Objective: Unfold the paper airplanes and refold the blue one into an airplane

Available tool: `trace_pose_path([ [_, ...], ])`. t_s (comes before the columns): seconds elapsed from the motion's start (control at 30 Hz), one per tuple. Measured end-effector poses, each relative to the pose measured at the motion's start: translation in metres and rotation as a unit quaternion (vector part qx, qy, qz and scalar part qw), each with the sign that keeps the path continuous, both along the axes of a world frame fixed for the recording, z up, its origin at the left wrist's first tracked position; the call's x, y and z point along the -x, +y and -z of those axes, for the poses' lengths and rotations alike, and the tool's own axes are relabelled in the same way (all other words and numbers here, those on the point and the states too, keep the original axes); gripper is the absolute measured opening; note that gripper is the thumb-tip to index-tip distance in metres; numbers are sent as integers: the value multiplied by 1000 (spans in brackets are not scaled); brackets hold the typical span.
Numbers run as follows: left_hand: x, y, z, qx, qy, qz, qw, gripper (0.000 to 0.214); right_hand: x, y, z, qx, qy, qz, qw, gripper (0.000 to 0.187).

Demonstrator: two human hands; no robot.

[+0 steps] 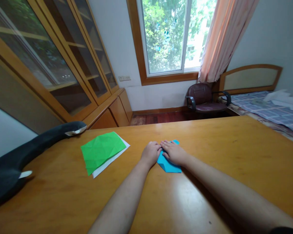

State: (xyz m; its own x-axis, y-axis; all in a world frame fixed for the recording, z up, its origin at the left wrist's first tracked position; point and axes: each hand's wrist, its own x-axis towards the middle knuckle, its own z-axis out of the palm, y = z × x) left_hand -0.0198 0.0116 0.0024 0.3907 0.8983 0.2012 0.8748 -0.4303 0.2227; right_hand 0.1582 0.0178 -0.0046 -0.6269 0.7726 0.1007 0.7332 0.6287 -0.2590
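— Where is the blue paper?
— The folded sheet of bright blue paper (172, 167) lies on the glossy yellow-brown wooden surface (224, 149), under and between the two hands.
— How is the right hand (174, 152)?
— It is rather flat, with the fingers extended over the paper, and it does not grip it.
— And the left hand (151, 152)?
— Its fingers are curled at the left edge of the paper, close to the right fingertips. Whether they pinch the paper, I cannot tell.
— What else lies there?
— To the left, well apart from the hands, a creased bright green sheet of paper (102, 150) partly covers a white sheet of paper (110, 164). Farther left is a long, curved black object with white parts (39, 146).
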Motion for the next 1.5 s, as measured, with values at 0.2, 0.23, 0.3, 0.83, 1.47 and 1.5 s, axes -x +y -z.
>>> trace_pose_path([
  [0.2, 36, 4, -14, 82, -2, -19, 996, 27, -3, -5, -3, 2, -31, -13, 999, 56],
  [0.23, 42, 4, -17, 96, 13, -20, 995, 27, -3, -5, -4, 2, -32, -13, 999, 56],
  [0.3, 50, 3, -20, 103, 39, -18, 994, 26, -2, -4, -4, 1, -36, -13, 999, 56],
  [0.83, 52, -7, -15, 39, 99, -22, 994, 28, 17, 0, -25, -15, -44, -14, 999, 39],
  [1.47, 47, -5, -13, 25, 133, 3, 991, 28, 10, 6, -7, 19, -20, -58, 998, 49],
  [1.5, 48, -5, -12, 24, 131, 5, 991, 28, 10, 6, -7, 20, -17, -58, 998, 49],
])
